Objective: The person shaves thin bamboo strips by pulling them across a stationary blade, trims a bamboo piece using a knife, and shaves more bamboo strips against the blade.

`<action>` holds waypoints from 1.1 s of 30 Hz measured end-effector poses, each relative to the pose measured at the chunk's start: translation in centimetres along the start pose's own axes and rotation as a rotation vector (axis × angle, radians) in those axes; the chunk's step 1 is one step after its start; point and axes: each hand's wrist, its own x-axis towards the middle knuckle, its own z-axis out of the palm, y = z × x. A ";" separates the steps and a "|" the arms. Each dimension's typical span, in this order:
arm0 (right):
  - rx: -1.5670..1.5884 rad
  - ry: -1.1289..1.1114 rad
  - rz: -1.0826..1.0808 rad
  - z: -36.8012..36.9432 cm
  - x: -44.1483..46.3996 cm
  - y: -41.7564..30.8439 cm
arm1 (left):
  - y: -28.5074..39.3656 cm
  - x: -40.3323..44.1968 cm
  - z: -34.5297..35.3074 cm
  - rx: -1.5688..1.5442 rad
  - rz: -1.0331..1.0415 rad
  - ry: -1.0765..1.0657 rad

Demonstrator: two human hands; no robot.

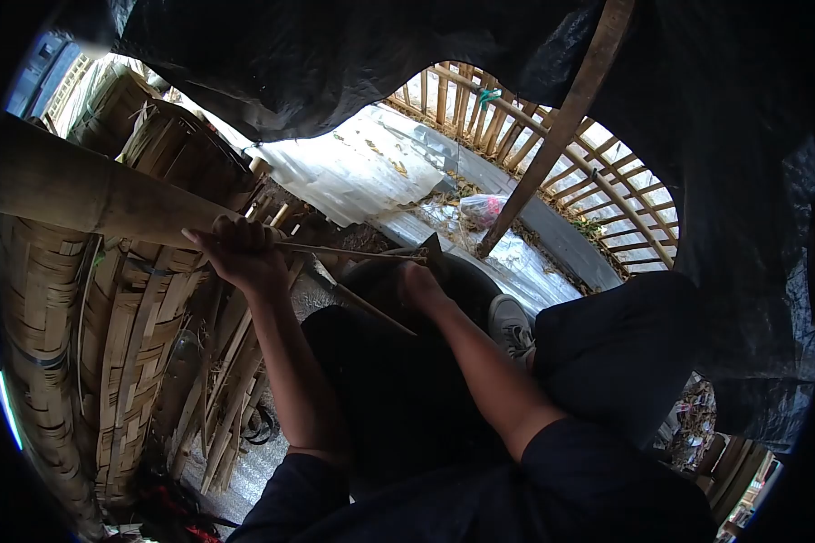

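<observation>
My left hand [243, 256] is closed around one end of a thin strip [344, 251], just below a thick bamboo pole [145, 201]. The strip runs right to my right hand [418, 286], which is bent over beside a dark pointed blade [433, 257]. What the fingers of my right hand hold is hidden by the hand and the shade. Below the strip, another thin stick [376, 309] slants down toward my lap. Behind my right hand is a dark round object [471, 278].
Woven bamboo panels [41, 308] stand at the left. Loose bamboo strips [235, 389] lean beside them. A wooden post [561, 127] slants down ahead, near a plastic bag [482, 210] and a bamboo fence [598, 190]. My shoe [511, 328] is right of my hands.
</observation>
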 end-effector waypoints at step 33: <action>0.043 0.003 -0.053 -2.0 -0.1 -4.9 | -0.4 0.4 -0.3 -0.023 0.013 -0.046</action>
